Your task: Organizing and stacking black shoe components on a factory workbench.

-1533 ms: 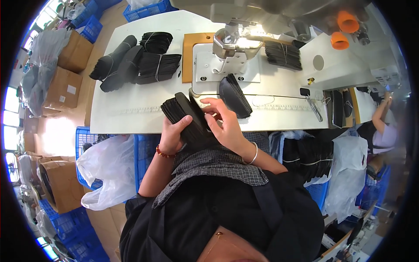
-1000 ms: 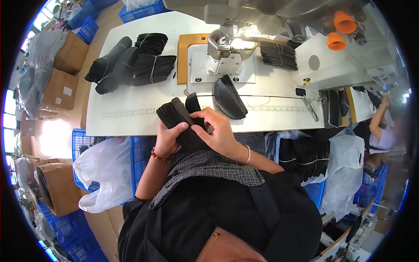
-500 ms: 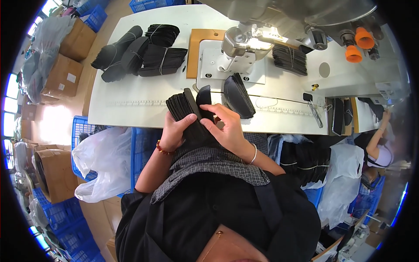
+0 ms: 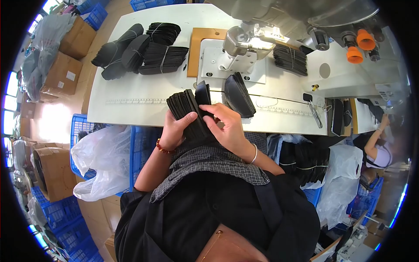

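My left hand [image 4: 176, 130] is closed around a thick stack of black cut pieces [image 4: 183, 106], held over the table's near edge. Between the thumb and fingers of my right hand [image 4: 225, 125] are a few black pieces [image 4: 202, 94] with rounded tops, just right of that stack. The lower ends of both groups are partly hidden by my hands. On the table beyond my right hand lies a loose fan of black curved pieces [image 4: 239, 95]. Tied bundles of black pieces [image 4: 163, 58] rest at the far left.
A sewing machine [image 4: 242, 50] stands on the white table [image 4: 144, 89], with another tied bundle [image 4: 290, 59] at its right. Tweezers [image 4: 315, 111] lie near the right edge. Blue baskets with plastic bags [image 4: 102, 153] flank me. Another person's arm [image 4: 378, 135] shows far right.
At the top of my right hand's grip, the pieces have spread from one visible face into several edges. The hands have barely moved.
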`<state>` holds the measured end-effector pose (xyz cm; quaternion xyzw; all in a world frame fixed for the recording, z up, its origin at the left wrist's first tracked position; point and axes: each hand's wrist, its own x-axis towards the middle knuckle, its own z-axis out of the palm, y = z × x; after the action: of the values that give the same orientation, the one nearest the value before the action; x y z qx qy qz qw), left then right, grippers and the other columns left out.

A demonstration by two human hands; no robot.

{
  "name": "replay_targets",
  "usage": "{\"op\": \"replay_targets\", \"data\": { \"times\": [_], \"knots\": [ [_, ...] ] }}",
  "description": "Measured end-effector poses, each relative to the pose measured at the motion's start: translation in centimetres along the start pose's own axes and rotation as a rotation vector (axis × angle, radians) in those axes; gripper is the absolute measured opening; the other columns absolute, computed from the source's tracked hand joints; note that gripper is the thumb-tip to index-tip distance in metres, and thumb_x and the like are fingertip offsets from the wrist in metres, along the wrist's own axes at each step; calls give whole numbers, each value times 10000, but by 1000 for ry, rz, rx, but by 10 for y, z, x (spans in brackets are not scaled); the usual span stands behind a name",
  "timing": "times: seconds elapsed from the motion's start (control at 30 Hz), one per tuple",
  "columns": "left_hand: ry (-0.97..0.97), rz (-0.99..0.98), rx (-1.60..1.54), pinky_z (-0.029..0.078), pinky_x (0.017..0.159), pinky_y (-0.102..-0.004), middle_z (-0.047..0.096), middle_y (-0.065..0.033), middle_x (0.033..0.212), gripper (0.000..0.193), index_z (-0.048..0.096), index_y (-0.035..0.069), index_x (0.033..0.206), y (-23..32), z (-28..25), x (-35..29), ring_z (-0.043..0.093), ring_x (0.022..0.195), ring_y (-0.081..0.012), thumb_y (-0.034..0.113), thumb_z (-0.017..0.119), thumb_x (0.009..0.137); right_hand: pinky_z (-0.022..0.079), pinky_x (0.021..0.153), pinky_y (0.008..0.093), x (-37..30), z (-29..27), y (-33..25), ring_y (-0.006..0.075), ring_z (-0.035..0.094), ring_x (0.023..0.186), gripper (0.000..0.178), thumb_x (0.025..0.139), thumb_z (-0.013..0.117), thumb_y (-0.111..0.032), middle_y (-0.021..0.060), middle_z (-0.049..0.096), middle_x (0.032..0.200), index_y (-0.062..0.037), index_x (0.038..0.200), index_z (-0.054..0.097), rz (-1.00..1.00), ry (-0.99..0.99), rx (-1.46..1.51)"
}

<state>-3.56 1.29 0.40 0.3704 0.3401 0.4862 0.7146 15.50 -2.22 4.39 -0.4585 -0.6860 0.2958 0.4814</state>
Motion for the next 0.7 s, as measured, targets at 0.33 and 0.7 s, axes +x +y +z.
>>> {"op": "replay_targets", "data": {
  "times": [0.33,0.7],
  "knots": [
    [45,-30,-63,583,837,-315,691,-56,1058,339,604,2,1192,5,7,-1,681,943,-149,44,765,896,491,606,276,3,3,8,182,626,739,361,857,745,-12,98,684,960,-45,1213,695,-42,36,-53],
    [12,-20,-36,590,815,-313,693,-65,1064,347,604,2,1192,1,3,0,685,927,-152,7,764,883,517,620,255,3,-3,-3,148,638,775,342,871,701,23,89,683,1011,-30,1209,699,108,-50,51]
  ]
}}
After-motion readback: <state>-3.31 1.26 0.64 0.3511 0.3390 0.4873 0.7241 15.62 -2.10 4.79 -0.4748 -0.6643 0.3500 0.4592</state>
